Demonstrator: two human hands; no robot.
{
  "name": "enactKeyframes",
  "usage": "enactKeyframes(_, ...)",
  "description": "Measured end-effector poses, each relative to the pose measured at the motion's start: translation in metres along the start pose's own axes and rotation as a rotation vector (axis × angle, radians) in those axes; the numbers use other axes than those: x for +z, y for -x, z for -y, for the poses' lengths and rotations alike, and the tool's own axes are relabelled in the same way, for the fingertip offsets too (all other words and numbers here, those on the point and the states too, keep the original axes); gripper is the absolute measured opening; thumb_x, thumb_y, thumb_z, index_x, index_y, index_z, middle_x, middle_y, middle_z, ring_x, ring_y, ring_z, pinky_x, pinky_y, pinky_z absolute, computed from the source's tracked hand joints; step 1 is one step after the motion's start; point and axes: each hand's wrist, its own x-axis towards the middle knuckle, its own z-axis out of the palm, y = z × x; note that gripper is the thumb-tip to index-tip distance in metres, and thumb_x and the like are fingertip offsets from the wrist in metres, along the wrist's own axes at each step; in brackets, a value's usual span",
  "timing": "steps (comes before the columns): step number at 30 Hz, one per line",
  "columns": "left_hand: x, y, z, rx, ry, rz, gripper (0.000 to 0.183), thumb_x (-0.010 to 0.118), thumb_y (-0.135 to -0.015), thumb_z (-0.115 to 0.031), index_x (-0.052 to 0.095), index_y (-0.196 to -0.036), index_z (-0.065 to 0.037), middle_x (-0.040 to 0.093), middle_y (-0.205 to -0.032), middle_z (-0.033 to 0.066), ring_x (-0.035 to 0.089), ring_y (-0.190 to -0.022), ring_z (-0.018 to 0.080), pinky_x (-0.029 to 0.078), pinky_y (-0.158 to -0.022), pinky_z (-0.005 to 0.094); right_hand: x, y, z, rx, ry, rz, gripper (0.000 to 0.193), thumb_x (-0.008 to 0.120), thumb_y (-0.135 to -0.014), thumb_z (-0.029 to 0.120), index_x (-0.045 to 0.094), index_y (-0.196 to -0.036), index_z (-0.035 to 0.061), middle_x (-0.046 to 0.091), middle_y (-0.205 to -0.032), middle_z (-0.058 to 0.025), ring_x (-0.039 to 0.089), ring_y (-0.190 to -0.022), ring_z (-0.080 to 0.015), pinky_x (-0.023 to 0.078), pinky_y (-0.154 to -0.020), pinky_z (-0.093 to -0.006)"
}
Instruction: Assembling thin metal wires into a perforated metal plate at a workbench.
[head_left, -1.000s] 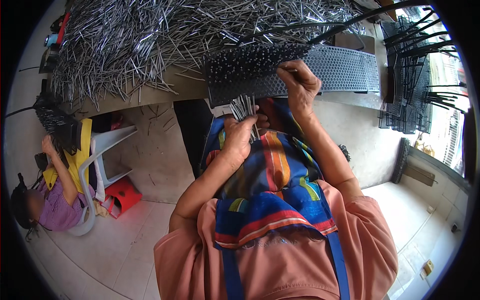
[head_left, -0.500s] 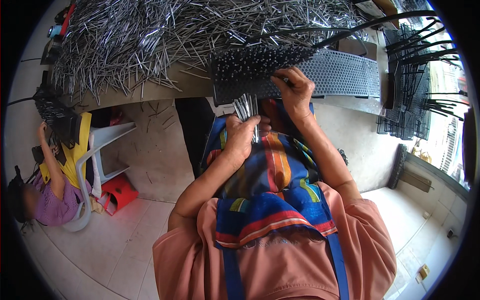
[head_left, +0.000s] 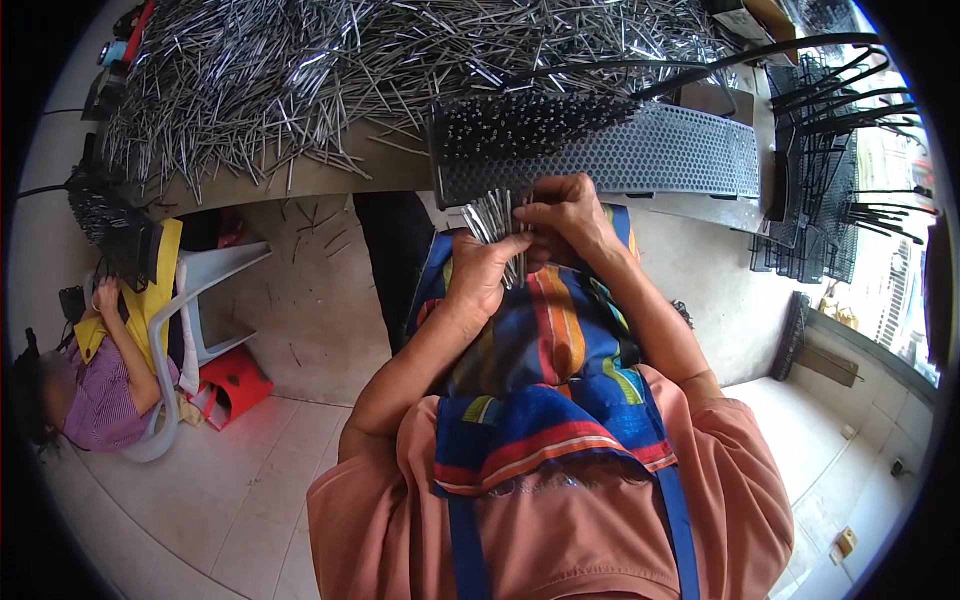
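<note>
In my left hand (head_left: 480, 275) is a bundle of thin silvery metal strips (head_left: 487, 217), fanned a little at the top, with the thumb laid across it. My right hand (head_left: 572, 220) has come to the bundle's right side, its thumb and fingertips pinched on a strip at the edge; its other fingers are curled and partly hidden. Just beyond both hands, a curved perforated metal panel (head_left: 690, 150) rests at the table's near edge. Many dark strip ends (head_left: 520, 122) stick up through holes in its left and far part.
A large heap of loose metal strips (head_left: 300, 90) covers the table's far side. A black hooked bar (head_left: 760, 48) reaches over the panel. Racks with black prongs (head_left: 815, 170) stand right. At left, another person (head_left: 110, 390) sits on a grey chair (head_left: 200, 290) beside a red bag (head_left: 235, 388).
My right hand has moved from above the panel down and left to the bundle. My left hand stays nearly still. The other person's hand has lowered from their dark panel.
</note>
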Motion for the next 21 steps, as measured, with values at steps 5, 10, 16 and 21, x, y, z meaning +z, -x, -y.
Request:
enactKeyframes(5,-0.004,0.011,-0.014,-0.059,0.126,-0.067,0.019,0.064,-0.088,0.003,0.066,-0.106,-0.002,0.071,-0.092,0.0121,0.072,-0.077,0.0222,0.059,-0.060,0.0317,0.014,-0.003,0.005,0.091,-0.334,-0.040,0.009,0.070,-0.085,0.005,0.066,-0.078,0.0003,0.061,-0.064,-0.0005,0.050,-0.049,-0.0057,0.038,-0.043,-0.0217)
enactKeyframes(10,-0.038,0.018,-0.013,-0.112,0.118,-0.211,0.016,0.063,-0.091,-0.006,0.066,-0.106,-0.001,0.071,-0.089,0.0129,0.071,-0.074,0.0240,0.060,-0.061,0.0343,0.045,-0.021,0.022,-0.359,-0.413,-0.347,0.007,0.070,-0.081,-0.006,0.070,-0.086,-0.0003,0.064,-0.073,0.0019,0.054,-0.065,-0.0035,0.042,-0.059,-0.0190)
enactKeyframes(16,-0.034,0.025,-0.021,-0.047,0.097,-0.236,0.017,0.060,-0.088,0.003,0.066,-0.104,0.000,0.071,-0.087,0.0141,0.071,-0.071,0.0233,0.060,-0.063,0.0343,0.060,-0.041,0.031,-0.631,-0.074,-0.388,0.011,0.077,-0.074,-0.003,0.071,-0.084,0.0001,0.065,-0.076,-0.0059,0.059,-0.066,-0.0122,0.046,-0.061,-0.0240)
enactKeyframes(21,-0.038,0.027,-0.025,-0.038,0.071,-0.199,0.018,0.059,-0.087,0.005,0.067,-0.101,0.000,0.072,-0.087,0.0148,0.071,-0.072,0.0228,0.060,-0.064,0.0337,0.064,-0.039,0.032,-0.646,0.160,-0.358,0.013,0.076,-0.075,-0.003,0.073,-0.087,0.0006,0.066,-0.080,-0.0063,0.062,-0.070,-0.0125,0.047,-0.062,-0.0241)
